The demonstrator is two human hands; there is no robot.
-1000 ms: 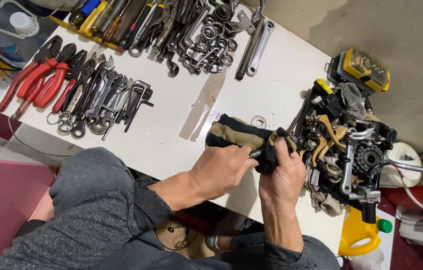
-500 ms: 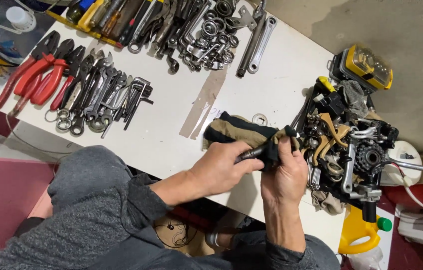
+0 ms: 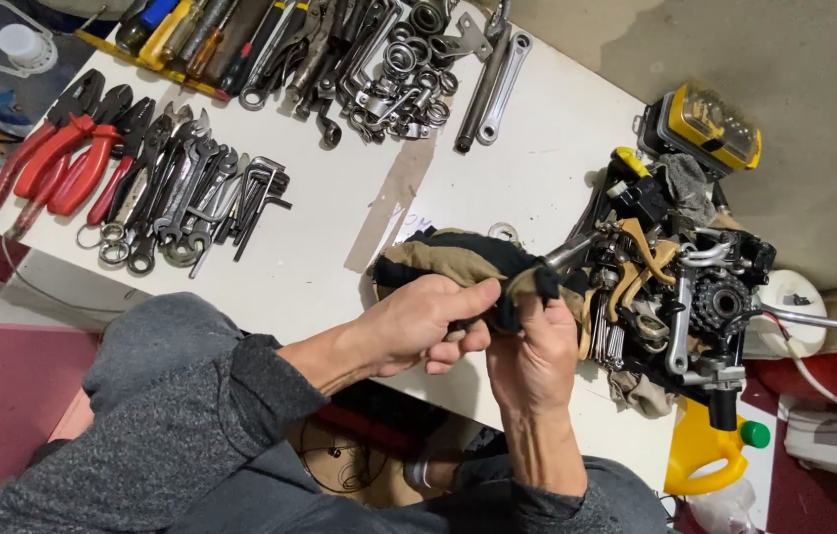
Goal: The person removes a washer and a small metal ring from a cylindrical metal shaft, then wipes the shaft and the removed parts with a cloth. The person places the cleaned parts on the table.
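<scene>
The left hand [image 3: 428, 326] and right hand [image 3: 535, 348] are both gripping the rag [image 3: 458, 259], bunched between and above them around a metal tool [image 3: 569, 254]. Since earlier, the left fingers are stretching further across the rag.

The light is bright and even, coming from above. The white table [image 3: 339, 213] reflects it without strong glare. Shadows under the tools are short and soft. The picture is sharp, with slight wide-angle stretching near the corners.
</scene>
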